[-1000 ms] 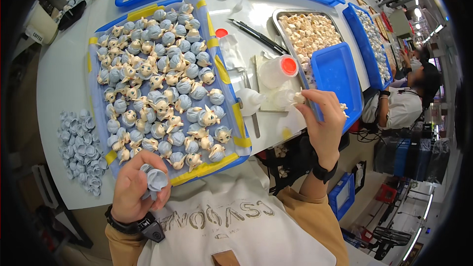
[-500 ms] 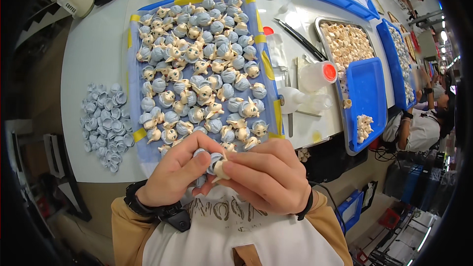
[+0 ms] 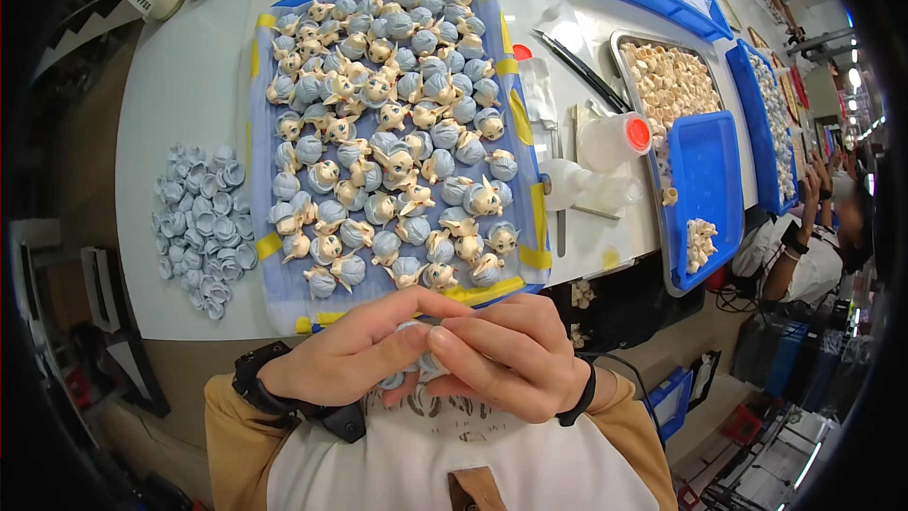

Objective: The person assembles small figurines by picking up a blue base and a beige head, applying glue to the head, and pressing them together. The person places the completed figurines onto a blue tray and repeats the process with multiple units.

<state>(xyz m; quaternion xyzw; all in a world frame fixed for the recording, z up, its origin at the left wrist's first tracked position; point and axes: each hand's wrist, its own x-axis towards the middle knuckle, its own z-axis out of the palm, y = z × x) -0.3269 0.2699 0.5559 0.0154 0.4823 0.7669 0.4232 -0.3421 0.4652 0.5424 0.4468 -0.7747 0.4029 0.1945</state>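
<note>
My left hand point(image 3: 355, 355) and my right hand point(image 3: 501, 355) are pressed together close to my chest, just below the table's front edge. Between the fingers they grip one small doll head point(image 3: 416, 367) with grey-blue hair, mostly hidden by my fingers. Right above my hands lies a blue tray point(image 3: 260, 227) lined with grey cloth and filled with several finished doll heads point(image 3: 397, 161), cream faces with pointed ears and grey-blue hair.
A heap of loose grey-blue hair pieces point(image 3: 203, 227) lies left of the tray. To the right stand a white bottle with a red cap point(image 3: 615, 137), a metal tray of cream face parts point(image 3: 667, 80), a small blue tray point(image 3: 705, 180), and black tweezers point(image 3: 577, 66). Another person point(image 3: 813, 246) sits far right.
A second ago my right hand was out at the small blue tray while my left held a hair piece. The right came back, and both hands now close tighter on the doll head.
</note>
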